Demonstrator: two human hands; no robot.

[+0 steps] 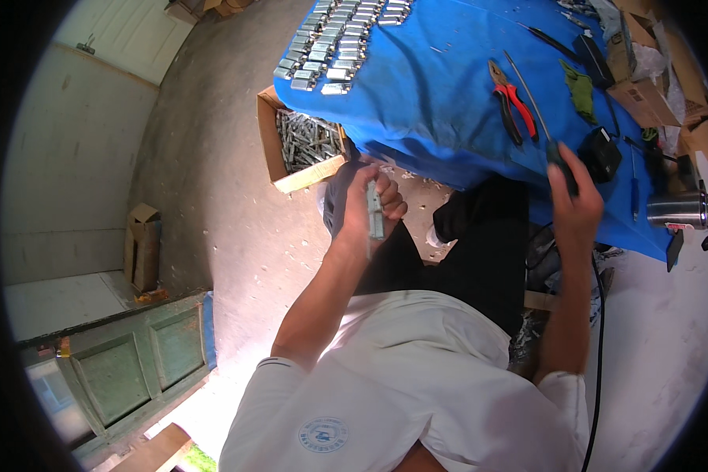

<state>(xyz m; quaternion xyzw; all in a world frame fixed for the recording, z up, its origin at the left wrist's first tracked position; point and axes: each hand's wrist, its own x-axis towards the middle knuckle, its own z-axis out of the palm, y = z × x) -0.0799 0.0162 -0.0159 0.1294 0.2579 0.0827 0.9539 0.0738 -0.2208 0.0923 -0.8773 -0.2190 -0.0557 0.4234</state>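
My left hand [379, 195] clasps a metal piece [376, 215]; my right hand [577, 187] wraps a screwdriver [554, 153] by the near edge of the worktop [440, 98]; a careless sweep could knock the pliers [519, 106] off.

The left hand [362, 197] gripped a metal piece [375, 212] in front of the table's near edge. The right hand [578, 185] held a screwdriver [554, 153], shaft pointing away over the blue-covered table [425, 79]. Pliers [513, 106] lay left of the shaft, toward the near edge; a green cloth [580, 93] and a black box [599, 154] lay right of it. A steel cup [675, 210] was near the right corner. Metal parts [322, 47] lined the left edge; a carton [271, 141] of metal strips stood by the near-left corner.
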